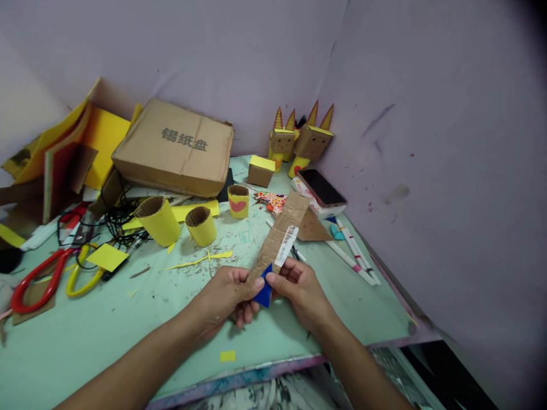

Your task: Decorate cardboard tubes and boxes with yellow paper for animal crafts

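Note:
Between both hands, over the front of the table, is a long cardboard strip (273, 230) with a white printed label. A small blue piece with a pointed top (265, 291) lies against its near end. My left hand (233, 296) is closed, its thumb pressing the blue piece from the left. From the right, my right hand (301, 290) pinches the same end, thumb on the blue piece and fingers behind the strip. Beyond the strip stand several yellow-wrapped cardboard tubes, among them a large one (164, 222) and one with a red heart (238, 204).
A large cardboard box (175, 151) and stacked yellow card (105, 142) fill the back left. Red-handled scissors (43, 282) and yellow-handled scissors (81, 273) lie at left, by tangled black cord (122, 213). Cardboard figures (314, 142), a phone (322, 187) and markers (356, 250) are right.

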The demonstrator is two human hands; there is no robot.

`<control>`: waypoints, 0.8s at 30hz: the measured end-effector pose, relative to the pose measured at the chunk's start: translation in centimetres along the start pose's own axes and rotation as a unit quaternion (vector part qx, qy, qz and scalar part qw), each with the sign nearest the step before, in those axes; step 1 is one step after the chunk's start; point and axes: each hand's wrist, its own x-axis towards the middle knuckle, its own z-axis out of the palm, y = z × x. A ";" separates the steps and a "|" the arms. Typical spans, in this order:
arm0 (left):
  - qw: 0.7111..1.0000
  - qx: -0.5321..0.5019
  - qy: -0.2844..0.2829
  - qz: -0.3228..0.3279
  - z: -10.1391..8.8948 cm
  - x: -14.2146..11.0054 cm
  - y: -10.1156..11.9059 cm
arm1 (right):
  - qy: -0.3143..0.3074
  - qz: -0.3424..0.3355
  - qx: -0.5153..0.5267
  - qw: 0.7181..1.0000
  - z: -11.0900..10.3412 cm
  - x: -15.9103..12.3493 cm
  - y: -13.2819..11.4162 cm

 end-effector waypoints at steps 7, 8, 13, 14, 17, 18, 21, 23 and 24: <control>0.999 0.031 0.012 0.001 0.2 0.1 -0.2 | 0.002 -0.004 -0.004 1.000 0.2 -0.1 -0.1; 0.999 0.036 0.014 0.002 0.2 0.1 -0.2 | 0.003 -0.005 -0.003 1.000 0.1 -0.1 0.0; 0.997 0.068 0.034 0.012 0.5 -0.1 -0.5 | -0.006 -0.007 0.012 1.000 0.1 0.1 0.1; 0.996 0.074 0.038 0.015 0.5 -0.1 -0.5 | -0.007 -0.005 0.017 1.000 0.1 0.1 0.1; 0.995 0.090 0.044 0.024 0.7 -0.1 -0.6 | -0.007 0.002 0.023 1.000 0.1 0.1 0.2; 0.994 0.094 0.045 0.026 0.7 -0.1 -0.5 | -0.006 0.004 0.022 1.000 0.1 0.1 0.3; 0.993 0.102 0.047 0.029 0.8 -0.1 -0.5 | -0.007 0.009 0.017 1.000 0.1 0.0 0.3; 0.993 0.103 0.049 0.028 0.8 -0.1 -0.4 | -0.006 0.009 0.015 1.000 0.1 -0.1 0.2; 0.993 0.103 0.050 0.028 0.8 -0.2 -0.4 | -0.005 0.009 0.014 1.000 0.1 -0.1 0.2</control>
